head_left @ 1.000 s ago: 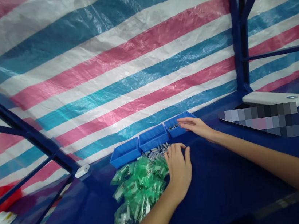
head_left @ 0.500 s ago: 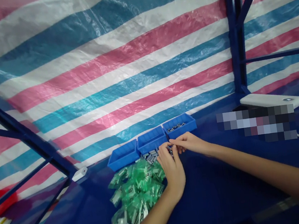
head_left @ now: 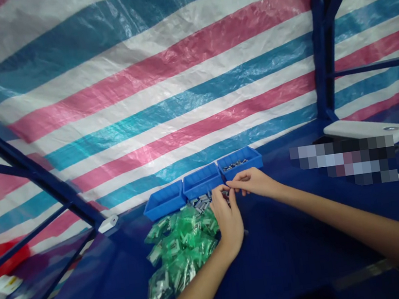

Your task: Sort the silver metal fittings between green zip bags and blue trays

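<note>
My left hand (head_left: 229, 221) is curled beside a pile of small silvery metal parts (head_left: 200, 203), its fingers bent and meeting my right hand's fingertips. My right hand (head_left: 257, 182) pinches at the same spot, just in front of the right blue bin. Whatever the fingertips hold is too small to make out. Small clear and green plastic bags (head_left: 178, 255) with metal pieces inside lie heaped to the left of my left hand. The right blue bin (head_left: 250, 162) has small metal parts in it.
A middle blue bin (head_left: 203, 181) and a left blue bin (head_left: 161, 206) stand in line at the striped sheet (head_left: 181, 122). A white power bank (head_left: 366, 131) with cables lies at right, near a blurred-out patch. A white plug-like block (head_left: 108, 224) sits by the blue frame (head_left: 47, 184).
The view has shifted slightly. My right hand's fingers are bent more, still close to my left hand's fingertips. The bags and bins keep their places.
</note>
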`<state>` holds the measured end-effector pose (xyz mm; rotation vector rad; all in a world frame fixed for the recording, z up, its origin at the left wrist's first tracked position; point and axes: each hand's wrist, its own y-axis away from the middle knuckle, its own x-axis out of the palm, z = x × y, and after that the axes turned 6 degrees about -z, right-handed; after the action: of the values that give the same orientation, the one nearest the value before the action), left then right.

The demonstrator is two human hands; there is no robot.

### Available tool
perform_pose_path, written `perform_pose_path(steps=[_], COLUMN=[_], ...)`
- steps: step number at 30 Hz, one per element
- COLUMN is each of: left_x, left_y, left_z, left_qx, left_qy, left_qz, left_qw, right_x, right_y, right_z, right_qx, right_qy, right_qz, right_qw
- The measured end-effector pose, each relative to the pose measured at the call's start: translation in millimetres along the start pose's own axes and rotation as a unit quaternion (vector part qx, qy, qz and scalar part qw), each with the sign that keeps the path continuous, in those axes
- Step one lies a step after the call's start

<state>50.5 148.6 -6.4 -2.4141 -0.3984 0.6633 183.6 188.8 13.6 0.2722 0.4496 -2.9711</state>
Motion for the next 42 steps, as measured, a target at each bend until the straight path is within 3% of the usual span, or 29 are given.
perform_pose_path(steps=[4, 10, 15, 20, 24, 29, 33, 37, 39, 42], left_x=[0.7, 1.2, 1.4, 2.0, 1.6, 2.1, 4.0, 3.6, 2.8, 2.0], left_y=[-0.9, -0.2, -5.4, -4.6, -1.7, -1.1, 0.9, 1.2, 0.9, 0.7], left_z=[2.2, 2.7, 3.9, 3.1, -0.3, -0.2, 0.6, -1.9, -3.5, -5.0], left_qx=[-0.051, -0.079, -0.092, -0.080, -0.080, -0.083, -0.094, -0.083, -0.083, -0.094], left_qy=[0.042, 0.092, 0.168, 0.189, 0.188, 0.187, 0.172, 0.159, 0.154, 0.159], left_qz=[-0.050, -0.079, -0.103, -0.099, -0.073, -0.061, -0.018, -0.006, -0.003, 0.001], left_qw=[0.997, 0.989, 0.976, 0.974, 0.976, 0.977, 0.980, 0.984, 0.985, 0.983], right_x=[-7.7, -8.6, -2.4, 6.9, 7.1, -4.7, -10.8, -8.5, -4.9, 2.6], right_y=[-0.2, 17.3, 49.2, 61.9, 47.9, 18.2, 4.8, 2.1, 1.7, 1.1], right_z=[-3.0, 15.4, 39.1, 35.2, 18.8, -4.0, -18.7, -27.0, -28.7, -25.8], right_qx=[-0.053, -0.077, -0.053, -0.041, -0.009, -0.091, -0.136, -0.125, -0.107, -0.057], right_qy=[0.149, 0.122, 0.164, 0.136, 0.106, 0.188, 0.236, 0.292, 0.272, 0.125], right_qz=[-0.001, 0.273, 0.392, 0.466, 0.430, 0.222, 0.137, 0.056, 0.027, 0.028], right_qw=[0.987, 0.951, 0.904, 0.873, 0.897, 0.952, 0.952, 0.947, 0.956, 0.990])
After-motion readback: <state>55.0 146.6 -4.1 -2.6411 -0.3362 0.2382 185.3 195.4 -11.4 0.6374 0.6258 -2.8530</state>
